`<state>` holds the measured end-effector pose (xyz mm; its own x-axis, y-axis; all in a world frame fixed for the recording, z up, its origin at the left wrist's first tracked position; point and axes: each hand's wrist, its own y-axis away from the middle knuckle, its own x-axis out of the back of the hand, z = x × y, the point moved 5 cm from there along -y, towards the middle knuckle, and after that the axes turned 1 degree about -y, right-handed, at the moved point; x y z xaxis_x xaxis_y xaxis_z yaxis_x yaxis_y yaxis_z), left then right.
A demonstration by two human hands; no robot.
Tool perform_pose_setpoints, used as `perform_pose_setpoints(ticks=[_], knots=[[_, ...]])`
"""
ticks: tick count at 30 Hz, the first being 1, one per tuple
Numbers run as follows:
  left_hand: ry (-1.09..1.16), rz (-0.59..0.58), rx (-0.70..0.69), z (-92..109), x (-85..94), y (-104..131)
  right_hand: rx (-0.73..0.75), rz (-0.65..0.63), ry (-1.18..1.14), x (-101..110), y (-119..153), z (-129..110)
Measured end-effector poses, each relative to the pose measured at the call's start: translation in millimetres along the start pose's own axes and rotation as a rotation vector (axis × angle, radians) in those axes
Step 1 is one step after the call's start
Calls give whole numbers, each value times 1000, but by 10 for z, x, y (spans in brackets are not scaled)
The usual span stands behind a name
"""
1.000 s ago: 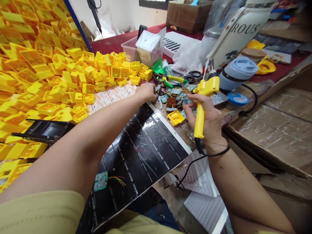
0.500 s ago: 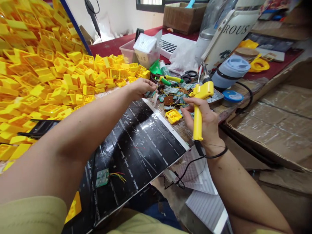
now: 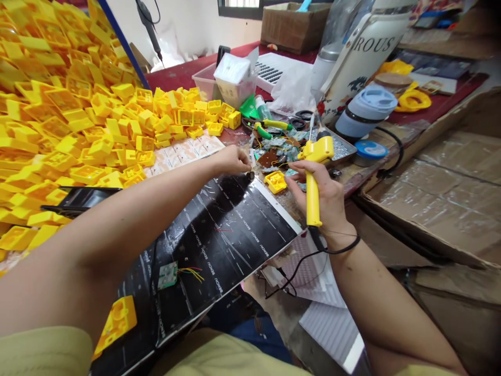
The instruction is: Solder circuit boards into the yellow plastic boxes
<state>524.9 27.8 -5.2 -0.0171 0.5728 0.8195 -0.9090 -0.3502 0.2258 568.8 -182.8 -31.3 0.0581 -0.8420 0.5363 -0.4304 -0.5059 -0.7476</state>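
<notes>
My left hand (image 3: 234,161) is closed in a pinch at the far edge of the black printed board (image 3: 230,256). A small dark round piece (image 3: 251,176) shows at its fingertips; its kind is unclear. In my right hand (image 3: 332,196) is a yellow soldering gun (image 3: 313,201), held upright by the handle with its tip pointing up and away. Between the hands lies an open yellow plastic housing (image 3: 275,181), beside a heap of small wired circuit boards (image 3: 287,149). One green circuit board (image 3: 168,275) with coloured wires rests on the black board nearer me.
A big pile of yellow housings (image 3: 97,115) fills the left. Green-and-yellow pliers (image 3: 270,127), a clear plastic bin (image 3: 205,86), a blue-lidded cup (image 3: 366,112) and a tall white flask (image 3: 368,57) stand beyond. The gun's black cord (image 3: 301,265) hangs below my right wrist. Cardboard (image 3: 438,193) is at right.
My left hand has drawn back from the circuit board heap to the black board's edge, with a small dark round piece now at its fingertips. My right hand, with the soldering gun, shifted slightly left.
</notes>
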Motion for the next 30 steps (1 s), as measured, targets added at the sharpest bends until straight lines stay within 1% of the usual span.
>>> perform_pose_setpoints(ticks=[4,6,10,14,16,18,20,24,26,28,30], knots=[[340,-72,64,32,-81,189,26,-96,-57,-160,-2,-56],[467,-80,77,47,-100,272,42,-151,-93,-269,-30,-98],[580,-74,82,45,-86,414,47,-228,-168,-458,-106,-166],[701,-113,75,34,-80,569,39,-292,-253,-574,-153,-235],[765,-91,81,6,-80,647,36,-304,-285,-599,-153,-270],[817,-32,119,-61,-86,724,39,-311,-311,-606,-135,-305],[877,10,182,-155,-114,802,46,-314,-321,-600,-110,-330],[982,35,308,-361,-184,955,29,-302,-278,-592,-135,-287],[1028,22,343,-443,-207,1017,-1,-282,-239,-597,-215,-223],[1095,-24,370,-492,-237,1070,-33,-254,-206,-595,-316,-181],[1179,-60,414,-518,-264,1124,-47,-238,-208,-582,-384,-216]])
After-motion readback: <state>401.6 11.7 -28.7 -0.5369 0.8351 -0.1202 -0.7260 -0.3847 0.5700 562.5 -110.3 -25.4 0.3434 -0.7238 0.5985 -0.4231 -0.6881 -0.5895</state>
